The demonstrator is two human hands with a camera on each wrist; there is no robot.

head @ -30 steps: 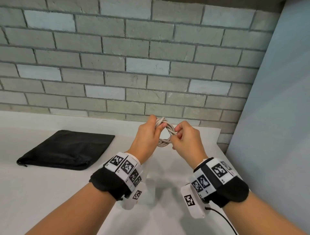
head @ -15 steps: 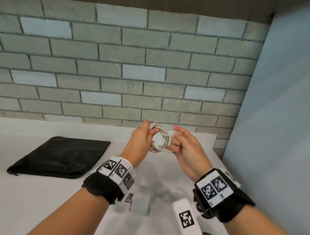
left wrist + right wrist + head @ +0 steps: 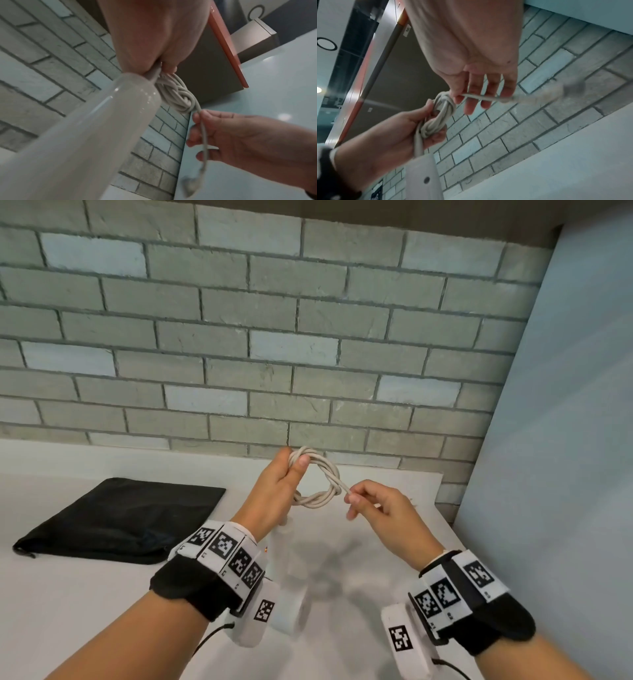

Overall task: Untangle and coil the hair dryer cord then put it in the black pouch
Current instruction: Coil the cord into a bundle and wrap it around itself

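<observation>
My left hand (image 3: pixel 294 462) grips a small coil of the beige cord (image 3: pixel 325 479), held up above the white table (image 3: pixel 68 611). The end of the cord is wound round the coil. My right hand (image 3: pixel 351 498) pinches that loose end just right of the coil, and the plug (image 3: pixel 190 186) dangles below it. The white hair dryer (image 3: pixel 291 580) hangs under my left hand, its handle (image 3: pixel 82 135) large in the left wrist view. The right wrist view shows the coil (image 3: pixel 441 112) in my left palm. A black pouch (image 3: pixel 120 518) lies flat at the left.
A grey brick wall (image 3: pixel 274 337) stands close behind the table. A pale blue panel (image 3: pixel 565 440) closes off the right side. Black cables run from both wrist bands near the front edge.
My right hand has drawn the cord's loose end out of the coil and a little to the right, away from my left hand. The coil stays in my left hand.
</observation>
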